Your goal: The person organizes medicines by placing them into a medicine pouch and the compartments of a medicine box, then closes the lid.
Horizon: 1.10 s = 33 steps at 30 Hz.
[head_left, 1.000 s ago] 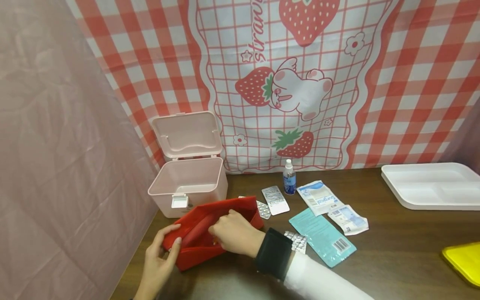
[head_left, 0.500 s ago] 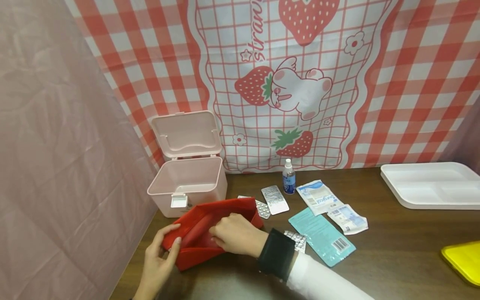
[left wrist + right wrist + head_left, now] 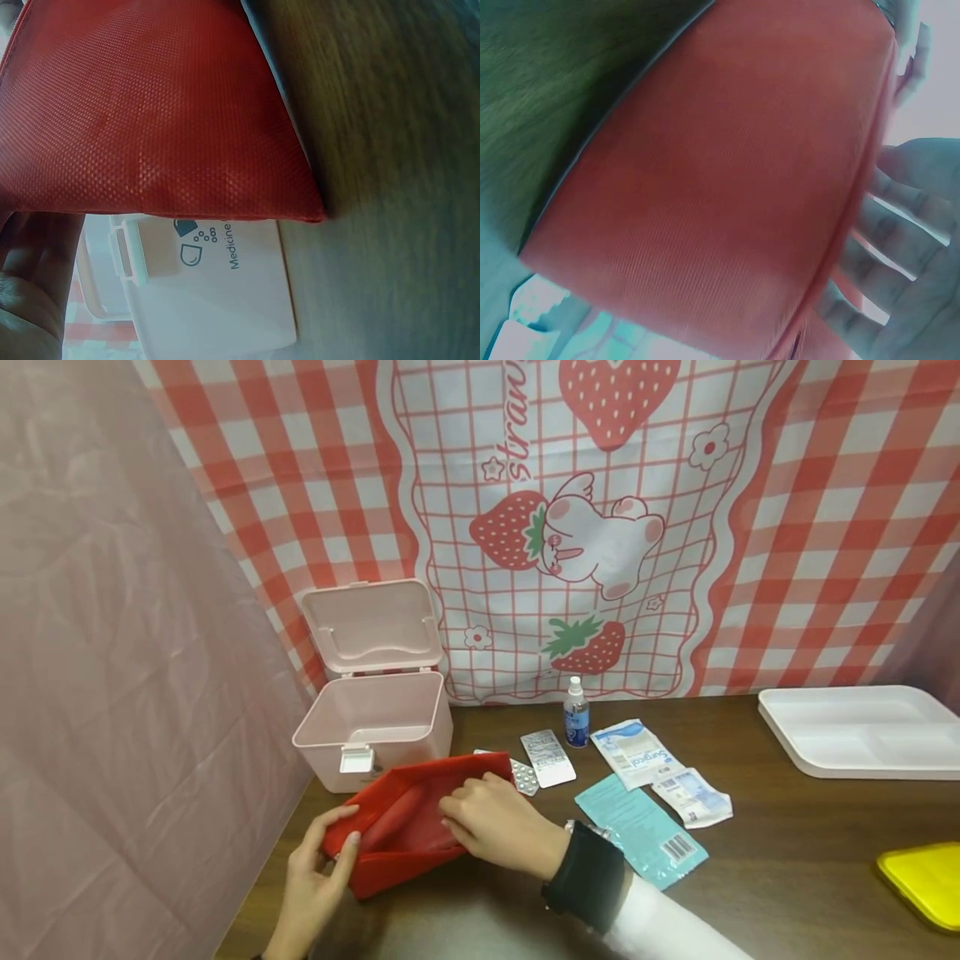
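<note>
In the head view a red zip pouch stands on the table with its mouth spread wide. My left hand holds its left end, the thumb at the near rim and fingers at the far rim. The right hand reaches down over the near rim, fingertips hidden inside the mouth. In the right wrist view the fingers of this hand pass over the rim with gaps between them; whether they hold anything is hidden. The left wrist view shows the pouch's outer side close up.
Behind the pouch stands a pink medicine box, lid up. Blister packs, a spray bottle, a surgical packet, a smaller white packet and a teal packet lie rightward. Farther right are a white tray and yellow tray.
My right hand has shifted to the right along the pouch mouth, and its wrist band now covers most of the silver blister pack. The left hand keeps its hold.
</note>
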Tool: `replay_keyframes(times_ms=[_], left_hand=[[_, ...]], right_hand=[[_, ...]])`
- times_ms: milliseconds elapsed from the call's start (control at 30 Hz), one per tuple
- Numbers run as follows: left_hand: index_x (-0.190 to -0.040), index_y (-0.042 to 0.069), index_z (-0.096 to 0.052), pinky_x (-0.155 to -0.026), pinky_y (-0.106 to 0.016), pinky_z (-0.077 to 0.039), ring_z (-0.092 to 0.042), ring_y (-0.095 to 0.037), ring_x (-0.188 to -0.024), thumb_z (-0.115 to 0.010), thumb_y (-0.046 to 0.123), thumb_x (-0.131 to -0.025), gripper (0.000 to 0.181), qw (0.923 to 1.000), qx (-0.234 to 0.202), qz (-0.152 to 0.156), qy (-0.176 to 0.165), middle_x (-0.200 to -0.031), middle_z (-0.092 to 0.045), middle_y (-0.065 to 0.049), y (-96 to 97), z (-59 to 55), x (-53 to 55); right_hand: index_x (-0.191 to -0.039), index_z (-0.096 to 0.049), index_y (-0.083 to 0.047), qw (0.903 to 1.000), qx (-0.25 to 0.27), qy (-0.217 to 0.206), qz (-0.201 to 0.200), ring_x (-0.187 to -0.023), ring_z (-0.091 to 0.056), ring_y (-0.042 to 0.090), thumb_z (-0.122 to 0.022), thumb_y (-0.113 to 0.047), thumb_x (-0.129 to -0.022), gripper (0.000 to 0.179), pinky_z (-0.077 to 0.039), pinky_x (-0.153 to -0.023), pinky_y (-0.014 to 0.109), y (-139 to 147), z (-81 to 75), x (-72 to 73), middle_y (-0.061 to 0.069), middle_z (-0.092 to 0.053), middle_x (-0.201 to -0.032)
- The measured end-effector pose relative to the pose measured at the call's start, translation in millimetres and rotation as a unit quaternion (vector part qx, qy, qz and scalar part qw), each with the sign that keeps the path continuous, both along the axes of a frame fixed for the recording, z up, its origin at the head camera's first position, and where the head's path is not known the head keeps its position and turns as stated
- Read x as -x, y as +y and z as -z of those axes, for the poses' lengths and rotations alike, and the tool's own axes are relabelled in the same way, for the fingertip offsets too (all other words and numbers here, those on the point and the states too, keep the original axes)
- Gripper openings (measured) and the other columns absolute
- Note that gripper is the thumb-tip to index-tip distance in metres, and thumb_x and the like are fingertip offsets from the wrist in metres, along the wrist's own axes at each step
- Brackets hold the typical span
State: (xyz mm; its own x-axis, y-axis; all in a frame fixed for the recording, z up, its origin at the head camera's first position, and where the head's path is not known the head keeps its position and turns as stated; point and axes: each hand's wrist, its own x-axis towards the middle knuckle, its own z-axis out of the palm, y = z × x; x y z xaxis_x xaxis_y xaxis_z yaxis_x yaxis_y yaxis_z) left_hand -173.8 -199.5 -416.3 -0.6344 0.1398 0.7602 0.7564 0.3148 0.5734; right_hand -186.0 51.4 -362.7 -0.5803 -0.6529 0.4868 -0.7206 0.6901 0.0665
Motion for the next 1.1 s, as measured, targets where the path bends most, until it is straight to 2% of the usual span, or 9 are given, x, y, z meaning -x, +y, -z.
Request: replay_keyframes(times_ms=[133, 333, 533, 667, 767, 900, 1000, 1100], left_hand=[[-0.113, -0.01, -0.053, -0.067, -0.012, -0.049, -0.06, -0.004, -0.084, -0.057, -0.024, -0.073, 0.043, 0.9999, 0.003, -0.002, 0.011, -0.104, -0.061, -0.018, -1.2, 1.7, 2.0], [-0.113, -0.01, -0.053, -0.067, -0.012, -0.049, -0.06, -0.003, -0.083, -0.057, -0.024, -0.073, 0.043, 0.9999, 0.007, -0.007, 0.007, -0.104, -0.062, -0.017, -2.1, 2.4, 3.3], [-0.111, -0.01, -0.053, -0.068, -0.012, -0.048, -0.06, -0.001, -0.084, -0.056, -0.025, -0.073, 0.041, 0.9999, 0.0, -0.008, -0.007, -0.104, -0.062, -0.013, 2.2, -5.7, -2.3], [-0.109, -0.013, -0.053, -0.067, -0.011, -0.048, -0.059, -0.001, -0.083, -0.055, -0.026, -0.073, 0.038, 1.0, -0.002, -0.007, -0.004, -0.101, -0.062, -0.015, 8.2, -17.7, -9.5], [-0.108, -0.013, -0.053, -0.067, -0.012, -0.048, -0.059, -0.001, -0.083, -0.054, -0.026, -0.073, 0.038, 1.0, -0.002, -0.007, -0.002, -0.1, -0.062, -0.017, 10.2, -21.5, -11.5], [-0.11, -0.012, -0.053, -0.067, -0.012, -0.049, -0.059, -0.002, -0.083, -0.055, -0.025, -0.073, 0.04, 1.0, -0.001, -0.007, -0.005, -0.102, -0.061, -0.017, 5.4, -11.9, -5.6], [-0.112, -0.01, -0.053, -0.067, -0.012, -0.049, -0.06, -0.002, -0.084, -0.056, -0.025, -0.073, 0.042, 1.0, 0.001, -0.007, -0.003, -0.103, -0.061, -0.018, 0.4, -2.1, 0.2], [-0.113, -0.009, -0.053, -0.067, -0.013, -0.049, -0.06, -0.003, -0.084, -0.056, -0.024, -0.073, 0.043, 1.0, 0.003, -0.006, 0.0, -0.104, -0.061, -0.018, -1.7, 1.0, 2.1]], right_hand=[[-0.081, -0.063, -0.02, 0.9996, 0.026, 0.012, -0.003, -0.073, -0.054, 0.011, -0.061, -0.025, -0.085, 0.006, -0.038, -0.063, 0.026, 13.5, 0.6, -3.7, -0.009, -0.062, -0.075], [-0.09, -0.067, -0.014, 0.9965, 0.076, 0.031, -0.019, -0.086, -0.057, 0.013, -0.065, -0.019, -0.082, 0.009, -0.046, -0.077, 0.03, 38.9, 0.2, -9.8, -0.005, -0.065, -0.087], [-0.091, -0.066, -0.014, 0.9947, 0.091, 0.046, -0.001, -0.088, -0.058, 0.014, -0.066, -0.014, -0.079, 0.012, -0.047, -0.073, 0.03, 64.5, 6.4, -15.7, -0.003, -0.066, -0.094], [-0.091, -0.066, -0.013, 0.9942, 0.091, 0.055, 0.011, -0.086, -0.059, 0.014, -0.068, -0.013, -0.076, 0.016, -0.045, -0.069, 0.03, 79.6, 11.7, -17.9, -0.001, -0.066, -0.095], [-0.091, -0.065, -0.013, 0.9949, 0.081, 0.056, 0.022, -0.082, -0.058, 0.014, -0.07, -0.012, -0.073, 0.018, -0.043, -0.065, 0.029, 90.7, 16.8, -19.6, -0.002, -0.065, -0.091], [-0.088, -0.064, -0.011, 0.9972, 0.055, 0.036, 0.035, -0.079, -0.057, 0.015, -0.071, -0.011, -0.072, 0.017, -0.044, -0.065, 0.03, 104.4, 27.0, -22.1, -0.002, -0.064, -0.085], [-0.089, -0.064, -0.01, 0.9986, 0.028, 0.006, 0.046, -0.081, -0.058, 0.017, -0.07, -0.012, -0.072, 0.018, -0.046, -0.068, 0.033, 112.9, 36.5, -23.8, 0.001, -0.065, -0.089], [-0.093, -0.065, -0.01, 0.9983, 0.009, -0.031, 0.048, -0.086, -0.059, 0.02, -0.071, -0.012, -0.072, 0.021, -0.048, -0.071, 0.036, 120.3, 45.9, -26.2, 0.004, -0.065, -0.095]])
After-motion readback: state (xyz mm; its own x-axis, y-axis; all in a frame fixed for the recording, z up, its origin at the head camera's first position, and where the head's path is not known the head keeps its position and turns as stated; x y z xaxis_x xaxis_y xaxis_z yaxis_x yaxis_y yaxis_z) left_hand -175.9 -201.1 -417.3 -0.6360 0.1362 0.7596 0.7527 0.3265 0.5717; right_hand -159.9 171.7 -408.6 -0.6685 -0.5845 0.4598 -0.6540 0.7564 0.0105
